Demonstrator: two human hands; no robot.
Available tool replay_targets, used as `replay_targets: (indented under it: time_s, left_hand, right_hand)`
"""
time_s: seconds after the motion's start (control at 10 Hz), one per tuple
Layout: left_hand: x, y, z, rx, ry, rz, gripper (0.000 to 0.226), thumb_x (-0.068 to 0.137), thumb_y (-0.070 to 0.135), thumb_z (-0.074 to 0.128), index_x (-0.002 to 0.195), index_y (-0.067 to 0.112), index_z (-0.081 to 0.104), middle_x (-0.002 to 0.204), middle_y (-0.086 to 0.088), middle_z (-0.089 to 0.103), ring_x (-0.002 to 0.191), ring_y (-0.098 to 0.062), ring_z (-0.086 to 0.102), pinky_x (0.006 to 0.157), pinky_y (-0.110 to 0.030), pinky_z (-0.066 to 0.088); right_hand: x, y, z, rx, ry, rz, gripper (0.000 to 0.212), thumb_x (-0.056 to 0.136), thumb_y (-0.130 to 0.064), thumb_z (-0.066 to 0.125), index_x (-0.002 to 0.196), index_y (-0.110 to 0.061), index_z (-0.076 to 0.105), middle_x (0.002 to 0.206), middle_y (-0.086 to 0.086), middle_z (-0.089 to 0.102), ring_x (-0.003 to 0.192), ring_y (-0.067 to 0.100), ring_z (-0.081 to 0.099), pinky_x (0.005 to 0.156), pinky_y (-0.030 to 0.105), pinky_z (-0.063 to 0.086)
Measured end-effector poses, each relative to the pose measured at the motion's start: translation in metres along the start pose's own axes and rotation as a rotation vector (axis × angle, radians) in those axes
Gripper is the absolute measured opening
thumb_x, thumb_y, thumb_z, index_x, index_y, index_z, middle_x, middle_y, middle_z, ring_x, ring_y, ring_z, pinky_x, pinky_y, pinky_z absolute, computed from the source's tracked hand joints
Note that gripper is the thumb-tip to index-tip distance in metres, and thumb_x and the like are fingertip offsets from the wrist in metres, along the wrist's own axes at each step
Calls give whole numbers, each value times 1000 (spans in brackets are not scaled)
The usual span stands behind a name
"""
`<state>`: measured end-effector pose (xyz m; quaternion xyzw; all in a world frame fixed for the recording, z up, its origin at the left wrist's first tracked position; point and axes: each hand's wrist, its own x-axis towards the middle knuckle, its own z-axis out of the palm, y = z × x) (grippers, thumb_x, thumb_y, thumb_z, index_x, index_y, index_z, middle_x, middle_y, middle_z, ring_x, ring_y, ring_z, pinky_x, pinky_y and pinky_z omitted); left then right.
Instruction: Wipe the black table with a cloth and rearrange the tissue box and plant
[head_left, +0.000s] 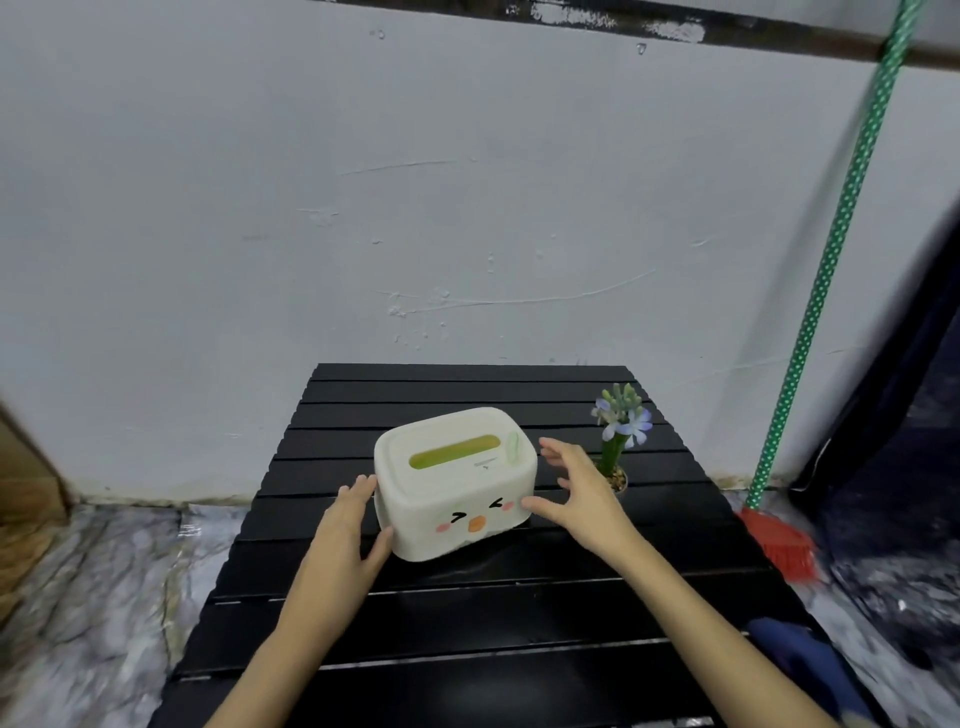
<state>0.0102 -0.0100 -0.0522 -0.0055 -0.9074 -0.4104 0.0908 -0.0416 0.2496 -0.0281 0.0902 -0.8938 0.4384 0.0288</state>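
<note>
While both hands flank the box, entries as observed:

Table: black table (467, 613) with slatted top, set against a pale scuffed wall (363, 208); it runs from the wall toward the camera.

Tissue box: cream tissue box (456, 480) with rounded corners, near the middle of the table, slightly toward the far half. Green slot on its lid; a cartoon face — squeezed eyes, orange beak, pink cheeks — on the side facing the camera. Appears tilted, right end higher; whether its base rests on the slats, cannot tell.

Left hand: left hand (348, 530) laid flat against the box's left end, fingers together along the wall, thumb at the lower front corner. Contact visible.

Right hand: right hand (576, 493) with fingers spread wide; thumb tip touches the lower right front corner of the box, the other fingers arch just beside the right end, apart from it.

Plant: small potted plant (621, 436) with pale blue flowers, upright, on the table's right side, just behind the right hand and right of the box.

Cloth: dark blue cloth (800, 654) at the table's near right edge — blurred, well apart from both hands.

Broom: broom (831, 270) with green dotted handle leaning on the wall at right, red bristles on the floor.
</note>
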Motion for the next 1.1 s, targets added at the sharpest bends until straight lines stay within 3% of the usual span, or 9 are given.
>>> replay_targets:
  time_s: [0.1, 0.2, 0.3, 0.4, 0.7, 0.8, 0.9, 1.0, 1.1]
  left_hand:
    - [4, 1, 0, 19, -27, 2, 61, 88, 28, 55, 140, 26, 24, 151, 2, 30, 142, -13, 17, 112, -38, 28]
    - [8, 1, 3, 21, -53, -3, 68, 85, 29, 59, 141, 25, 21, 149, 1, 33, 140, -15, 24, 110, -38, 30]
    - [16, 4, 5, 14, -72, -3, 75, 79, 27, 67, 140, 21, 23, 140, 3, 42, 134, -18, 34, 106, -35, 33]
    - [24, 8, 6, -13, -56, 38, 70, 73, 27, 73, 131, 26, 35, 107, 19, 45, 110, -11, 46, 88, -24, 36]
    - [29, 13, 9, -59, -106, 67, 74, 70, 22, 76, 132, 26, 36, 105, 18, 42, 86, 10, 40, 73, -12, 34]
    - [25, 13, 7, -59, -117, 86, 72, 72, 26, 75, 132, 28, 35, 111, 17, 43, 91, 11, 41, 77, -11, 37]
    - [20, 14, 4, -47, -140, 51, 79, 76, 30, 71, 139, 19, 25, 137, 6, 39, 122, -5, 35, 103, -27, 32]
    - [16, 15, -3, 28, -160, -6, 85, 81, 33, 64, 144, 14, 10, 155, -6, 18, 142, -20, 16, 117, -39, 20]
    - [-8, 14, -11, 31, -93, -3, 78, 83, 30, 62, 144, 16, 14, 155, -6, 18, 143, -20, 15, 118, -39, 19]
  right_hand:
    - [12, 4, 8, 29, -112, 39, 88, 69, -32, 77, 140, -24, 25, 142, -5, 37, 130, 11, 35, 110, 37, 32]
    - [12, 9, 13, 172, -151, 48, 85, 69, -25, 77, 138, -34, 28, 142, -9, 42, 128, 6, 40, 109, 33, 36]
    - [8, 10, 16, 253, -85, 64, 84, 66, -19, 80, 135, -34, 34, 134, -5, 51, 118, 6, 51, 97, 30, 49]
    - [0, 7, 15, 257, 6, 47, 82, 63, -19, 82, 132, -32, 40, 125, -6, 56, 113, 8, 55, 90, 24, 53]
    - [-25, 8, 15, 266, 122, 49, 71, 68, -12, 79, 121, -42, 41, 117, -23, 52, 103, -9, 53, 77, 0, 45]
    - [-30, 8, 10, 225, 70, 68, 71, 75, -15, 73, 132, -35, 37, 132, -11, 49, 114, -2, 47, 90, 7, 41]
    - [-41, -8, -5, 229, 50, 70, 68, 80, -20, 68, 137, -29, 33, 142, -6, 41, 124, 4, 41, 103, 23, 36]
    - [-53, -41, -42, 356, 145, 9, 54, 81, -18, 64, 129, -29, 42, 139, -3, 46, 125, 9, 47, 100, 22, 42]
    - [-86, -97, -99, 455, 278, -246, 45, 78, -39, 63, 121, -30, 52, 128, -2, 59, 112, 10, 60, 85, 15, 51]
